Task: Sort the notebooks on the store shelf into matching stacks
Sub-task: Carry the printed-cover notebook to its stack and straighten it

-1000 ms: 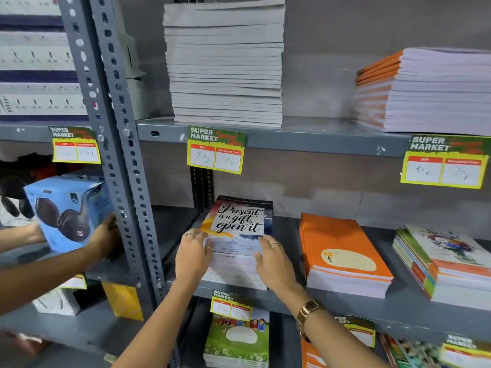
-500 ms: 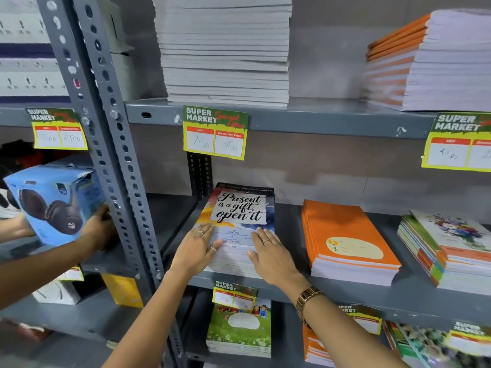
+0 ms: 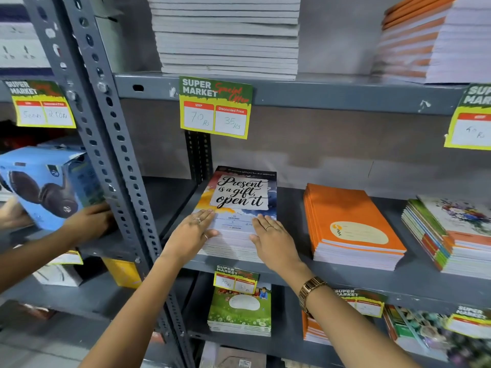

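Grey perforated steel shelving [image 3: 345, 94], matte paint, chipped in spots. On the middle shelf, left end, sat the "Present is a gift" stack [image 3: 239, 208]: glossy printed cover, white page edges showing at the near side, rectangular and squared up.

Left hand [image 3: 190, 235] lay flat on the stack's near-left corner, fingers extended and spread, rings visible, palm down, nothing clenched. Right hand [image 3: 273, 241] was flat on the near-right corner, fingers straight, one ring, metal link watch [image 3: 309, 289] on the wrist. Both pressed on the top cover and the near edge; neither gripped anything.

Just right of that stack, apart from it: orange notebook stack [image 3: 350, 224], smooth covers with an oval cream label, white page block. Further right, a mixed-colour stack [image 3: 451, 235] with a floral top cover and uneven edges, spines in several colours.

Upper shelf: tall pile of white-edged books [image 3: 225, 35] above the hands, and an orange-spined pile [image 3: 430, 41] at far right, blurred.

Paper price tag [image 3: 215, 107], green and yellow, hung from the upper shelf lip, handwritten 70 and 35.

Lower shelf: green meadow-cover stack [image 3: 240, 309] below the hands; more orange and mixed covers to the right, blurred.

Left bay, past the slotted upright [image 3: 106, 134]: another person's hand [image 3: 87, 221] held a blue cardboard headphone box [image 3: 45, 187], tilted.
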The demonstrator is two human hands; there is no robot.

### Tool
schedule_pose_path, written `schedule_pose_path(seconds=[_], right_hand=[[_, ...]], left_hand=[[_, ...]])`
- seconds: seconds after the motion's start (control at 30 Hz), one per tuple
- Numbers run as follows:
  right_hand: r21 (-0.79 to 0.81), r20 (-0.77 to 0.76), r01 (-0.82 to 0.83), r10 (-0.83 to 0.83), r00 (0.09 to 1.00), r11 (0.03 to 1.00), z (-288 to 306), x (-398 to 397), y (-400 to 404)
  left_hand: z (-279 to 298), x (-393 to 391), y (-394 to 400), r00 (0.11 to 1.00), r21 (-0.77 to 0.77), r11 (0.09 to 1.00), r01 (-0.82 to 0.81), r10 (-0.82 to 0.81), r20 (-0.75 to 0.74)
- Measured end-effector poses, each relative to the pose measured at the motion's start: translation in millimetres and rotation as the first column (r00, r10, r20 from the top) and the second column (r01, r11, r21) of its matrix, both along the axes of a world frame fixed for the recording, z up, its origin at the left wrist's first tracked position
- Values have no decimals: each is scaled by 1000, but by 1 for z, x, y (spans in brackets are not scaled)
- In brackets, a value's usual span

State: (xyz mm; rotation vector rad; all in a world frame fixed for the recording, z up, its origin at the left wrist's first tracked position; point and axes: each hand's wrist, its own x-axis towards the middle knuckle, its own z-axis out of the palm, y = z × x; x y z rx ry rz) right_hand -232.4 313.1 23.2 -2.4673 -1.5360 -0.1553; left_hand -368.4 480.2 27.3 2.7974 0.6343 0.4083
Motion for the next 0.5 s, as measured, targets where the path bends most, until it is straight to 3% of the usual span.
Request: schedule_pose_path(seconds=[0.5], right_hand=[[80,120,21,-31,992,997,-8,-4,3]], left_hand=[[-4,0,-1,996,-57,998,-37,41,81]])
